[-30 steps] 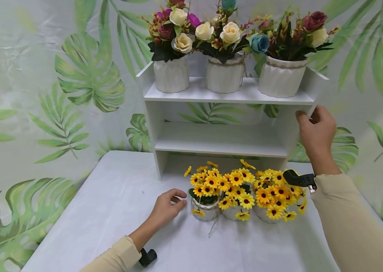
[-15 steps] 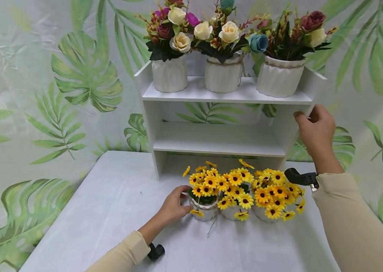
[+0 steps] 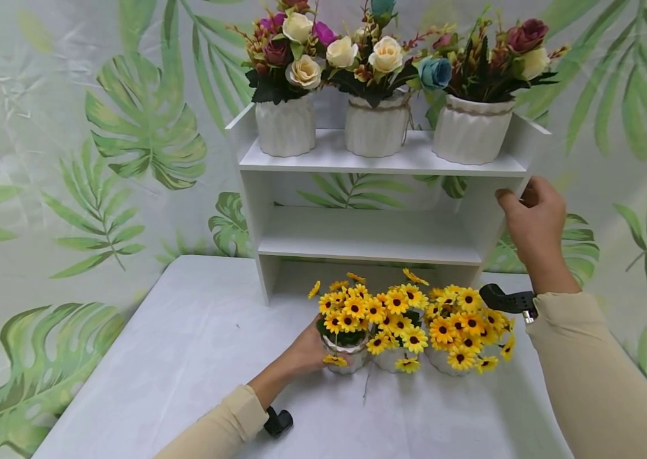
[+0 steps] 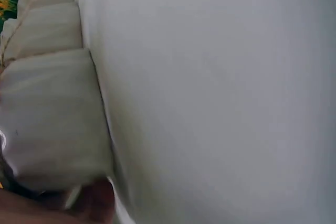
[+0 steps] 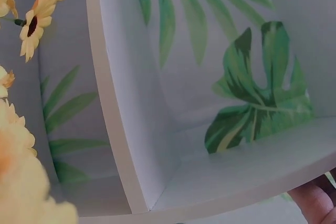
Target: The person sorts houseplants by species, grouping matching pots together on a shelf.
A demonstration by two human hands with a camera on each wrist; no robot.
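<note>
3 pots (image 3: 387,359) of yellow flowers (image 3: 398,312), left hand (image 3: 307,349) curled round the leftmost pot (image 3: 357,358), right hand (image 3: 537,217) pinching the shelf's side (image 3: 480,217)

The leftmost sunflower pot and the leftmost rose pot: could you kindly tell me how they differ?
The sunflower pot stands on the table, the rose pot on the top shelf.
The sunflower pot bears small yellow blooms; the rose pot, bigger roses, some cream.
The left grip holds the sunflower pot; no hand holds the rose pot.
Both pots are whitish and upright.
</note>
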